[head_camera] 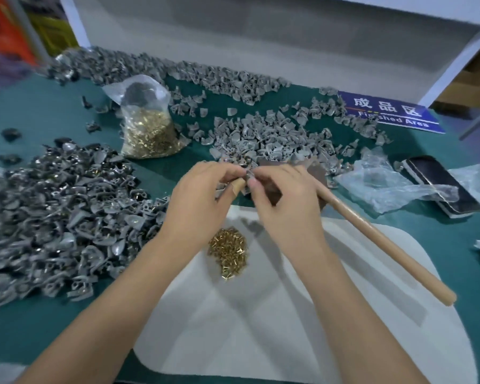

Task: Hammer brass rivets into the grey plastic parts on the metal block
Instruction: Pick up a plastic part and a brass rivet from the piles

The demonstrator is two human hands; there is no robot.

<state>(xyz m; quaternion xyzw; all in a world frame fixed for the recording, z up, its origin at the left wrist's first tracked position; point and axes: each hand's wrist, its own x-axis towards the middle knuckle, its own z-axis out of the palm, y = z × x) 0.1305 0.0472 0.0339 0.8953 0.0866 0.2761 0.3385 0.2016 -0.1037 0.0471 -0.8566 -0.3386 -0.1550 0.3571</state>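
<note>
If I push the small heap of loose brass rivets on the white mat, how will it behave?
The rivet heap would likely scatter, since the pieces lie loose. Being tiny and rounded, some may roll over the smooth white mat.

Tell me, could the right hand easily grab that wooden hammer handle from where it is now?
Probably yes. The wooden hammer handle lies bare on the white mat, just beside the right hand, with nothing over it. But that hand pinches a grey part with the left hand, so it must let go first.
</note>
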